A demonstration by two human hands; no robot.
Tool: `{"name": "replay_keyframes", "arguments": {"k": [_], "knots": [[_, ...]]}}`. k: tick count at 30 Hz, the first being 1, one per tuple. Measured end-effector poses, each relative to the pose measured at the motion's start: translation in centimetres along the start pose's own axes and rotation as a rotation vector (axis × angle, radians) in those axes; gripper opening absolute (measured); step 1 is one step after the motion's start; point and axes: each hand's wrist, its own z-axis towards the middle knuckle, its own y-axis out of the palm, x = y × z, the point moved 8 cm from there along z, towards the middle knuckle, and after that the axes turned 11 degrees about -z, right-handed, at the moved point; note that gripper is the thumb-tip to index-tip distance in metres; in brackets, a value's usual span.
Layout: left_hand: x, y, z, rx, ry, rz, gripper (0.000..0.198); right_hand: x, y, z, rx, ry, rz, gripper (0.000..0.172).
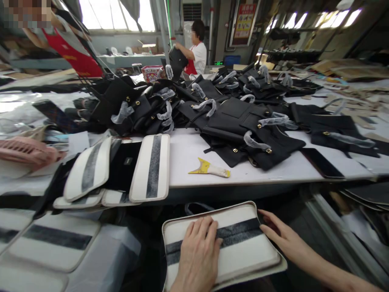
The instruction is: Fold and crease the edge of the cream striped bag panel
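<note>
A white panel (pixel 243 255) with rounded corners and a dark grey stripe is tilted in front of me, below the table edge. It seems to be layered, as a second edge shows along its right and lower sides. My left hand (pixel 199 253) lies flat on its face, fingers stretched across the stripe. At the panel's upper right edge, my right hand (pixel 278 231) grips the border between thumb and fingers. Behind the panel's top a dark loop (pixel 197 207) shows. Similar striped panels (pixel 149 168) rest on the table's front edge to the left.
Black bags (pixel 237 121) with plastic-wrapped handles are heaped across the white table (pixel 182 162). A yellow-and-white scraper-like tool (pixel 209 168) and a dark phone (pixel 322 163) lie near the edge. More striped panels (pixel 57 239) lie at lower left. Two people (pixel 199 52) stand beyond the table.
</note>
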Motion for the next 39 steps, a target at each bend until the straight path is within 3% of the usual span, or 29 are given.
{"name": "replay_keyframes", "arguments": {"k": [5, 7, 10, 12, 16, 22, 28, 32, 36, 39], "knots": [[-1.1, -2.1, -1.3, 0.101, -0.114, 0.014, 0.022, -4.9, -2.4, -0.9, 0.336, -0.438, -0.395, 0.034], [-1.5, -2.6, -2.0, 0.099, -0.116, 0.060, 0.025, -7.4, -2.4, -1.9, 0.413, -0.644, -0.557, 0.037], [-2.2, -2.8, -2.6, 0.088, -0.110, 0.101, 0.031, -10.1, -0.9, -2.7, 0.356, -0.858, -0.673, 0.052], [-2.7, -2.8, -2.7, 0.082, -0.141, 0.094, 0.028, -10.9, 0.0, -2.7, 0.289, -0.897, -0.698, 0.054], [-3.1, -2.6, -2.6, 0.040, -0.130, 0.077, 0.030, -11.6, 0.7, -2.2, 0.226, -0.844, -0.687, 0.047], [-1.5, -2.1, -1.9, 0.021, 0.032, 0.326, 0.024, -13.1, 0.4, -2.4, 0.181, -0.788, -0.608, 0.034], [2.4, 1.4, 1.0, -0.101, 0.240, 0.233, 0.039, -13.3, 0.7, -1.8, 0.109, -0.646, -0.559, 0.024], [3.3, 3.5, 3.1, -0.170, 0.218, 0.224, 0.029, -13.5, -0.1, -1.9, 0.121, -0.624, -0.487, 0.020], [3.4, 4.3, 3.8, -0.193, 0.208, 0.257, 0.035, -12.3, -3.3, -0.9, 0.131, -0.528, -0.133, 0.015], [3.6, 4.6, 4.0, -0.196, 0.226, 0.312, 0.039, -7.2, -5.1, 2.2, 0.198, -0.188, 0.295, 0.023]]}}
